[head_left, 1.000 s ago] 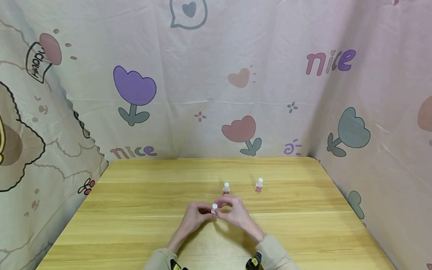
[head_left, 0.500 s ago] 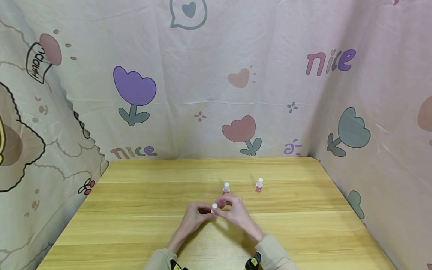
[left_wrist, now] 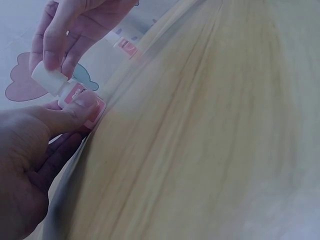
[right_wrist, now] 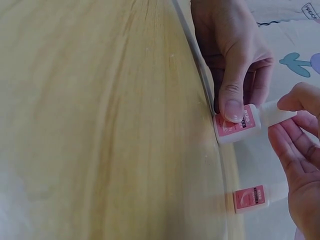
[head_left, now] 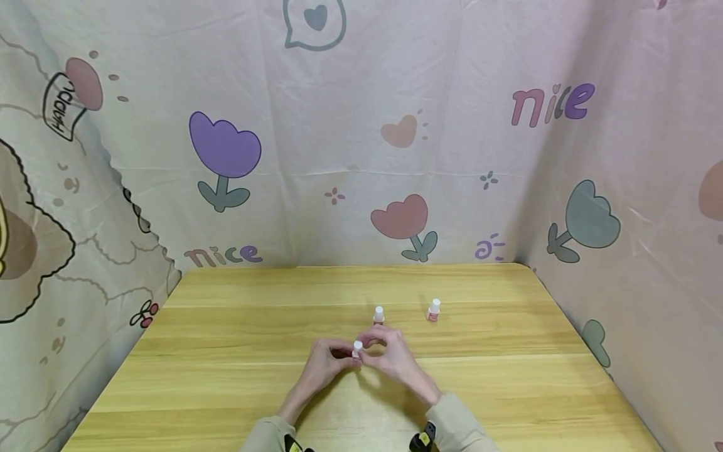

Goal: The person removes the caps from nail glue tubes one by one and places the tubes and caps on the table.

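A small white plastic bottle with a pink label [right_wrist: 235,131] stands upright on the table between the hands. My left hand [head_left: 324,365] grips its body, the thumb lying across the label in both wrist views. At the white cap [left_wrist: 49,78], the thumb and fingers of my right hand [head_left: 393,359] pinch from the other side. The cap sits on the bottle. Just behind my right hand stands a second bottle of the same kind [head_left: 379,316], its lower part partly hidden in the head view. A third bottle [head_left: 433,310] stands farther right.
The light wooden table [head_left: 226,339] spreads around the hands. A printed cloth [head_left: 339,125] with flowers and hearts hangs behind the table and along both sides.
The bottle between the hands shifts very slightly, and the right fingers change their position on the cap a little. The left hand and the two other bottles stay put.
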{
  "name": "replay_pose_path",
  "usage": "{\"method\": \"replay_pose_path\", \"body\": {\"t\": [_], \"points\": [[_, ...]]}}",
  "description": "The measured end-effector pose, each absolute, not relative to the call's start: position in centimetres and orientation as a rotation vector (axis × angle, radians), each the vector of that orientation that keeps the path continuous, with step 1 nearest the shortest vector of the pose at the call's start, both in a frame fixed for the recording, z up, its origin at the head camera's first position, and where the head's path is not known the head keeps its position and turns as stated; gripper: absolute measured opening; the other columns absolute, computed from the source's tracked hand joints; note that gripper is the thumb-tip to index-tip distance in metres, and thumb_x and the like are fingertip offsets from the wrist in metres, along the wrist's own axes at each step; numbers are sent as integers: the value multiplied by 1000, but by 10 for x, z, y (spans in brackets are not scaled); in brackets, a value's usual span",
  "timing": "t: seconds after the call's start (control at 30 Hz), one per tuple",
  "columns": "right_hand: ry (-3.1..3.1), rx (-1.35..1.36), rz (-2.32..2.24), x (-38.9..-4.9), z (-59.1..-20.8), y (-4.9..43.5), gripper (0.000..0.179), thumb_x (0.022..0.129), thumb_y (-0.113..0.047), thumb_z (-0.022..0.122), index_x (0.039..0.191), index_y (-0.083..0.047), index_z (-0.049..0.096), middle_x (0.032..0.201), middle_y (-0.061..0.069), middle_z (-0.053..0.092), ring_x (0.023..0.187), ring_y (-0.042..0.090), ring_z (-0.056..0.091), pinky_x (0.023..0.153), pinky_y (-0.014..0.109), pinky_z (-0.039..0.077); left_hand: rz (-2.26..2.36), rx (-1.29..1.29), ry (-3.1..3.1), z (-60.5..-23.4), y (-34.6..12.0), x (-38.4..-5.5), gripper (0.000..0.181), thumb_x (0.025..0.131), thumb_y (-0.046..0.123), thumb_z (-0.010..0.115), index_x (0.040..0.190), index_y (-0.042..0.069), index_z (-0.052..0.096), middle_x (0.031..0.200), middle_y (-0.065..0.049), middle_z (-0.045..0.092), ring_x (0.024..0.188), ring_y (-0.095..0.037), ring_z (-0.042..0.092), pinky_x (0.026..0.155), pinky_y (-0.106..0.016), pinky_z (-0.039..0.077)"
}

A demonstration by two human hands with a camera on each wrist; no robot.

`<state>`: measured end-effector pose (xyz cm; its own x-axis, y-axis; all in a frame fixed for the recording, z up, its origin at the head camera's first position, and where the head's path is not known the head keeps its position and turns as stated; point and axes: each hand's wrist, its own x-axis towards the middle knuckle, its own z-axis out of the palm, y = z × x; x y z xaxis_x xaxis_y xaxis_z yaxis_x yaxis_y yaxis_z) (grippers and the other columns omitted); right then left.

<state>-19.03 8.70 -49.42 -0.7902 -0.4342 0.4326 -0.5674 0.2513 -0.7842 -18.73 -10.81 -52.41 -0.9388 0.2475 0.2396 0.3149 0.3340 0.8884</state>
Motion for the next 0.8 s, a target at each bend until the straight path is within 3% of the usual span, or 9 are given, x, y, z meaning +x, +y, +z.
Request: {"method": "replay_pose_path", "body": {"t": [0.37,0.57,0.8], "points": [[-2435,805,1542,-191,-493,83,22,78,-8,85,95,-5,71,90,9,73,79,17,68,77,33,60,-1673,-504,-2532,-523,-108,-188,15,77,12,87,90,11,81,88,-4,80,77,0,69,72,-18,55],[-2430,813,1515,-191,-494,82,17,79,-6,84,92,-5,72,87,8,72,78,13,67,74,34,61,-1669,-520,-2514,-524,-108,-188,15,76,11,87,90,10,81,88,-4,80,77,0,70,72,-18,55],[-2415,874,1506,-191,-494,82,16,81,-1,81,95,-3,74,92,9,73,81,14,68,81,32,61,-1666,-514,-2529,-524,-108,-188,14,76,12,87,89,12,81,87,-3,80,77,0,68,72,-18,55]]}}
